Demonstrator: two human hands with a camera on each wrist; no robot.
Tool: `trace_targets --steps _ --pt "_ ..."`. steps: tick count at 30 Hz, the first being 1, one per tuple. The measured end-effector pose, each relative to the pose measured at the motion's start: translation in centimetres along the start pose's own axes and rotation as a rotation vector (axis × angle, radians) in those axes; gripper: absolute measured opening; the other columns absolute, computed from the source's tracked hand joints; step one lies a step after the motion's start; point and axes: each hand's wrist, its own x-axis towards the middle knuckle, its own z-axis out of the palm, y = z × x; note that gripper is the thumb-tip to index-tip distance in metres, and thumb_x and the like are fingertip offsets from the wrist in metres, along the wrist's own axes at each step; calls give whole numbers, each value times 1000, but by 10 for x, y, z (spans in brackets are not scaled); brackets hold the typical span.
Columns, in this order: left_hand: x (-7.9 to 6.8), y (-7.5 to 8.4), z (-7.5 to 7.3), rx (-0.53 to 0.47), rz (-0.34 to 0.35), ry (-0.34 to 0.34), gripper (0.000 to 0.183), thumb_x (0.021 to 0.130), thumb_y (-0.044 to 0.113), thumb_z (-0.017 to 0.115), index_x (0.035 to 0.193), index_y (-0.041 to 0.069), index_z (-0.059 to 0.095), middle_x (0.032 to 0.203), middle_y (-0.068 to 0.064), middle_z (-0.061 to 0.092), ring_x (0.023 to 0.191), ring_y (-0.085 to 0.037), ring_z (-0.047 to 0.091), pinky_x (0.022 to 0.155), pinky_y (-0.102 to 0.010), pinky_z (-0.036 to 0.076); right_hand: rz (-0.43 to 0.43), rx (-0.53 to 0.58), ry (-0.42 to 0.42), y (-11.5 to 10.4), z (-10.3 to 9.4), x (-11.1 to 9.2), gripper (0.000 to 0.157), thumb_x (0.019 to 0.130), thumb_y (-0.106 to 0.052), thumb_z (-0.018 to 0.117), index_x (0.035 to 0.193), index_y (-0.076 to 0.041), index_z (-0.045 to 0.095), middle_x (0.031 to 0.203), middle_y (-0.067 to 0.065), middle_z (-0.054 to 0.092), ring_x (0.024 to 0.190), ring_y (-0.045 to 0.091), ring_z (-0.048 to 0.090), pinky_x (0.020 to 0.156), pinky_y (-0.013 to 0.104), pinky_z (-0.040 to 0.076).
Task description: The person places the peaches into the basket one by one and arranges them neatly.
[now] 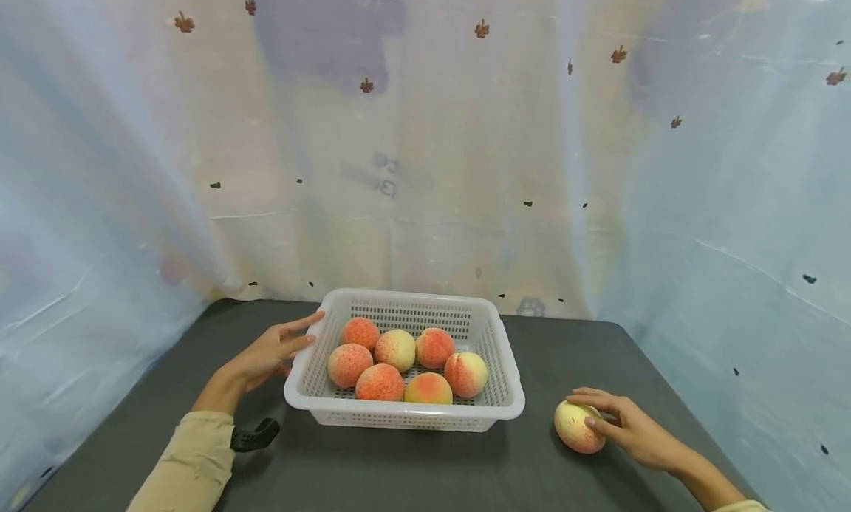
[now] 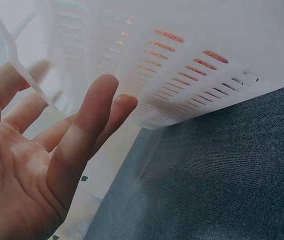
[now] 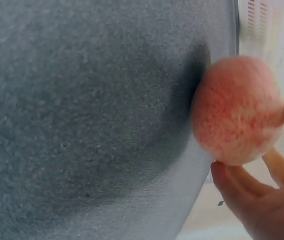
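A white plastic basket (image 1: 405, 416) holds several peaches, some speckled orange-red like the peach (image 1: 380, 383) at the front, others paler like the peach (image 1: 395, 350) in the middle. At its left end, my left hand (image 1: 272, 353) rests fingertips on the rim with the fingers fairly straight; the left wrist view shows the palm apart from the slotted basket wall (image 2: 182, 75). To the right of the basket, my right hand (image 1: 628, 423) holds a separate yellow-and-pink peach (image 1: 578, 428) between thumb and fingers, low over the table. Its reddish side faces the right wrist view.
A dark grey cloth-covered table (image 1: 399, 471) lies under everything. Pale plastic curtain (image 1: 425, 165) printed with small leaves hangs behind and along both sides. A black strap (image 1: 255, 436) sits at the left wrist.
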Motion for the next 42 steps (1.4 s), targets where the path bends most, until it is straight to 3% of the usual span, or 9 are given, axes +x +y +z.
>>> trace_targets --steps 4,7,11,16,20,24,29,37,42 --pt "0 1 -1 -5 -13 10 67 107 32 53 164 26 18 165 -23 25 133 -40 56 84 -53 60 16 -74 43 -1 -1 2 34 104 -9 54 137 -6 62 139 -19 56 128 -21 38 87 15 50" --pt "1 2 -1 -5 -11 3 67 107 32 52 164 26 18 165 -24 26 132 -41 56 84 -55 60 81 -64 32 -2 -1 2 39 104 -14 57 141 -5 58 143 3 60 125 -20 40 87 19 53" --pt "2 2 -2 2 -22 8 67 106 33 54 163 27 19 165 -24 26 131 -40 58 84 -55 60 165 -80 -6 -1 -1 3 62 94 -23 72 148 -4 49 144 33 52 121 -14 48 85 28 56" --pt "-1 3 -3 0 -20 12 68 106 32 54 164 26 18 164 -25 26 128 -37 60 83 -54 60 159 -204 13 0 1 8 76 85 -33 80 149 -7 48 143 26 55 120 6 59 83 28 56" --pt "-3 4 -3 -4 -4 -5 69 106 31 53 164 23 17 165 -28 23 129 -39 59 82 -53 61 119 -216 37 -3 1 10 70 88 -31 78 147 -7 49 141 24 57 120 -1 55 81 28 56" --pt "-2 4 -3 -9 2 -16 68 107 30 53 164 24 17 166 -26 21 131 -42 57 83 -54 60 131 -149 46 -8 -3 13 65 91 -25 76 147 -6 49 140 26 56 114 -9 54 80 28 57" --pt "-1 6 -2 -18 3 -12 69 106 31 54 164 24 17 165 -26 23 130 -42 57 83 -55 60 143 -40 56 -19 -10 23 63 93 -19 74 146 -2 45 139 29 53 107 -4 64 80 28 59" --pt "-1 7 -1 -18 -5 0 69 106 30 55 164 23 18 164 -27 26 129 -40 59 82 -54 61 117 54 93 -41 -17 40 62 94 -9 72 147 1 42 140 32 50 107 -3 65 80 28 60" --pt "-1 6 -1 -18 -3 -2 69 106 31 54 164 24 18 164 -26 27 130 -40 59 82 -54 61 93 107 139 -53 -17 53 61 93 -3 72 146 -1 43 141 22 52 113 -4 63 84 25 59"
